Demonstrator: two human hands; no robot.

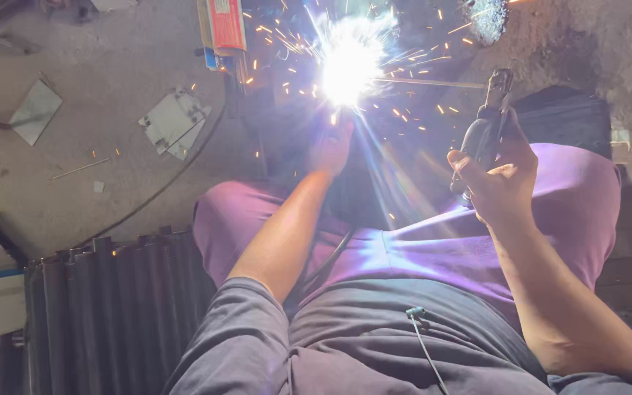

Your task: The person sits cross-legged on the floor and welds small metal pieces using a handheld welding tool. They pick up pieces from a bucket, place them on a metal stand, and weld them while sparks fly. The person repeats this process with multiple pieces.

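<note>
- I am welding on the floor (111, 66) between my knees, and the bright arc (349, 62) burns at the tip of the rod (433, 83).
- To do this step well, I think I must keep the rod tip close to the metal and hold the gap even, so that the arc does not break or stick.
- I judge that I should move the tip slowly and steadily, and let the rod feed in as it burns shorter.
- My right hand (499, 179) is clenched around the dark handle of the rod holder (486, 132); the rod goes from its clamp to the left, almost level, into the glare.
- My left hand (330, 146) reaches forward just under the arc. It seems to rest on the workpiece there, but the light hides the fingers, so I cannot tell if it grips something or only presses.
- Sparks fly near this bare hand, so I judge it wise to keep it steady and not nearer to the arc.
- Flat metal plates (173, 121) lie apart on the floor to my left, and a row of dark pipes (111, 307) stands beside my left leg.
</note>
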